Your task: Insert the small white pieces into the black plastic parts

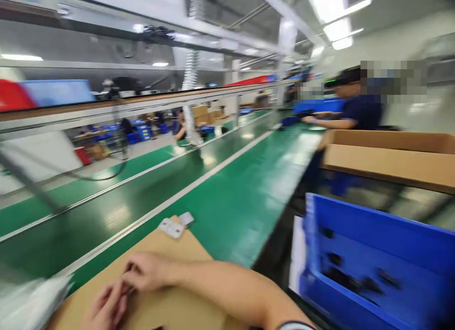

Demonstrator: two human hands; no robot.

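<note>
Both of my hands meet over a brown cardboard sheet (177,297) on the green bench, low in the view. My right hand (147,270) has its fingers curled and pinched together, touching the fingertips of my left hand (108,306). The fingers of my left hand are bent around something small and dark, too blurred to make out. Beyond them, a small white piece with dark marks (171,228) lies at the cardboard's far corner, beside a smaller grey piece (186,219).
At the right stands a blue bin (391,230) with several dark parts, below an open cardboard box (387,161). A clear plastic bag (31,301) lies at the lower left. Farther along the green bench (245,192), a person (360,107) sits at its edge.
</note>
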